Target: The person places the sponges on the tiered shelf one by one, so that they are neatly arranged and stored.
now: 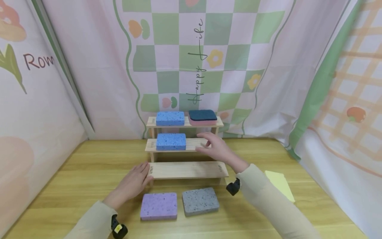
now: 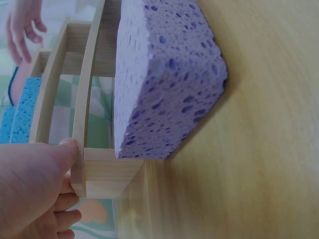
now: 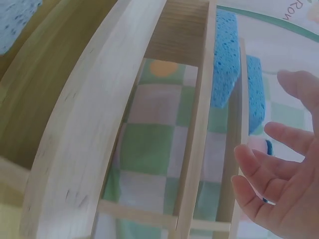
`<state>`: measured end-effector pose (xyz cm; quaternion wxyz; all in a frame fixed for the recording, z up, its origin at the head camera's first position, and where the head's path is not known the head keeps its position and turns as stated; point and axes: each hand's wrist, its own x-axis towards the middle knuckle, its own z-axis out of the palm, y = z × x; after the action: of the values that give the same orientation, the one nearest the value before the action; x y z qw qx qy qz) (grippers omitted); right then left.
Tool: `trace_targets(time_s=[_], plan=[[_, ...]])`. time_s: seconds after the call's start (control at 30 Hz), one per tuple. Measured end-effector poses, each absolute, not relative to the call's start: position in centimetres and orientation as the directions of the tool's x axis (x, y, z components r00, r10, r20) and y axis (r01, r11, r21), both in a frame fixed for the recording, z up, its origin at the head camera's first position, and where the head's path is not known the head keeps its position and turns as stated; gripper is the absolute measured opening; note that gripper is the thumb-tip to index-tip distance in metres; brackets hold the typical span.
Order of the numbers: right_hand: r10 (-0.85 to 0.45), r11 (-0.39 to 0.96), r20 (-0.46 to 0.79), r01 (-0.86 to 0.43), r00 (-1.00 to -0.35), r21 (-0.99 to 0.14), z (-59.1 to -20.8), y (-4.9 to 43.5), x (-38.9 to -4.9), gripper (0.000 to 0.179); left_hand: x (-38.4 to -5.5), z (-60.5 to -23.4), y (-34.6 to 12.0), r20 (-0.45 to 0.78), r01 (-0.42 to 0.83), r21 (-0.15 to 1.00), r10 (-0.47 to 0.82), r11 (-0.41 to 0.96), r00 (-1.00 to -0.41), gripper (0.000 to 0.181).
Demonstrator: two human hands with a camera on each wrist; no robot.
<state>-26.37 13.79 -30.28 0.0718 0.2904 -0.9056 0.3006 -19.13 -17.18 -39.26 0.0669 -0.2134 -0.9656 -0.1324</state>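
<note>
A three-step wooden rack (image 1: 188,170) stands on the table. My left hand (image 1: 134,181) grips the left end of its lowest step; in the left wrist view the thumb (image 2: 67,152) lies against the board, with fingers curled on its other side. Over the right part of the middle step, my right hand (image 1: 216,147) hovers with spread fingers, holding nothing. Left of it sits a blue sponge (image 1: 171,142). The top step bears another blue sponge (image 1: 170,118) and a pink sponge with a dark scouring layer (image 1: 203,116).
In front of the rack lie a purple sponge (image 1: 159,206) and a grey speckled sponge (image 1: 200,201). A pale yellow flat piece (image 1: 280,185) is at the right, partly behind the sleeve. Printed curtains (image 1: 101,66) hang behind the table and at both sides.
</note>
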Motion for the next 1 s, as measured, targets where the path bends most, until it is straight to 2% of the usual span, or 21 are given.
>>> trace_targets(time_s=[0.53, 1.0], plan=[[-0.430, 0.663, 0.272, -0.505, -0.861, -0.553, -30.9, 18.6, -25.0, 0.058, -19.1, -39.3, -17.2, 0.182, 0.429, 0.224, 0.395, 0.875, -0.900, 0.054], [-0.332, 0.713, 0.253, -0.417, -0.909, -0.564, -31.9, 23.2, -24.3, 0.059, -19.1, -39.4, -17.2, 0.199, 0.445, 0.210, 0.408, 0.870, -0.891, 0.053]])
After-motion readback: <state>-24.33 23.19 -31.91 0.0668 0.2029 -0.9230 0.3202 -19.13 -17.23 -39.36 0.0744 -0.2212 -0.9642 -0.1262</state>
